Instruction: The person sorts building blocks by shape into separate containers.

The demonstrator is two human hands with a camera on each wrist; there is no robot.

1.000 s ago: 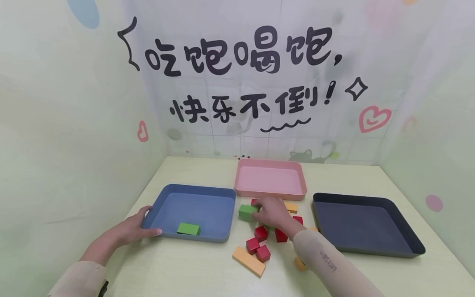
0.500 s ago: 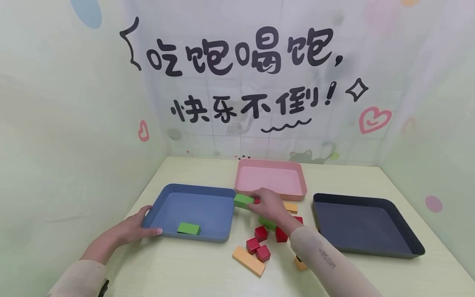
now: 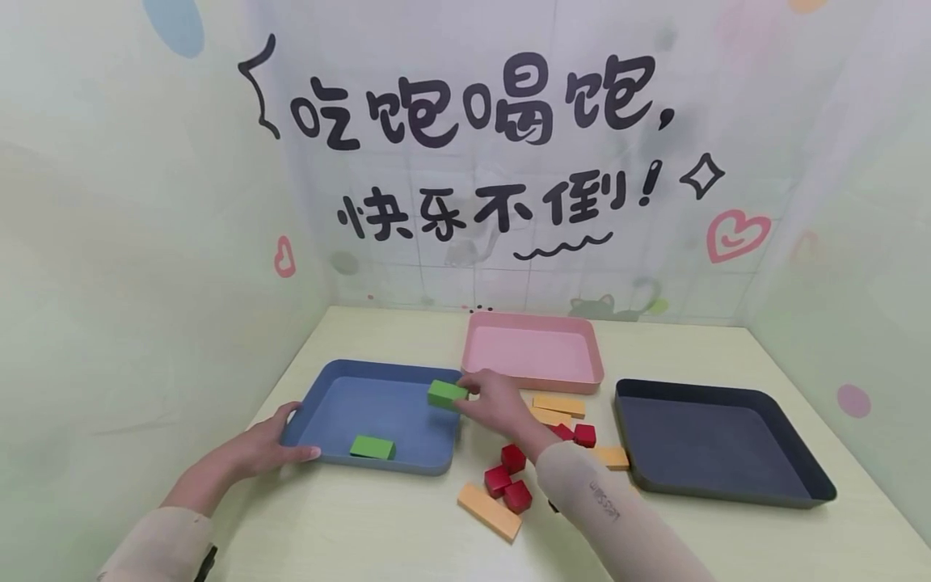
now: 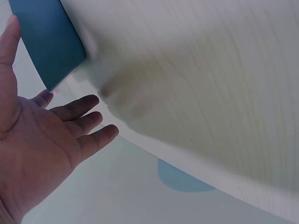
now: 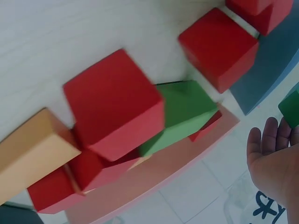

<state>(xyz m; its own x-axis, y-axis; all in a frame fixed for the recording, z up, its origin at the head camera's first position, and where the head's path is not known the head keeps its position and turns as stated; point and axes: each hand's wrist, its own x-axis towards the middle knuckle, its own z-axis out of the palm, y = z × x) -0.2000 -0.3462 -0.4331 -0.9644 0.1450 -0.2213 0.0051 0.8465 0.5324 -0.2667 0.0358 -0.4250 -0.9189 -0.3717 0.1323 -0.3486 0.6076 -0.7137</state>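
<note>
In the head view my right hand [image 3: 502,404] pinches a green block [image 3: 446,394] by its right end, above the right rim of the blue tray [image 3: 378,370]. The right wrist view catches this green block [image 5: 290,109] at its right edge, by the fingertips. Another green block [image 3: 373,448] lies in the tray near its front wall. My left hand [image 3: 265,440] touches the tray's front left corner. In the left wrist view the hand [image 4: 39,135] has its fingers spread and fairly straight, beside the tray's wall [image 4: 51,42].
Right of the blue tray lie several red cubes [image 3: 517,496] and yellow blocks [image 3: 489,512]. A loose green block [image 5: 187,112] lies among them in the right wrist view. A pink tray [image 3: 531,380] stands behind, a dark grey tray [image 3: 727,491] at the right.
My right hand has lifted a green block from the pile and carried it left, to over the blue tray's right rim. The left hand stays at the tray's corner.
</note>
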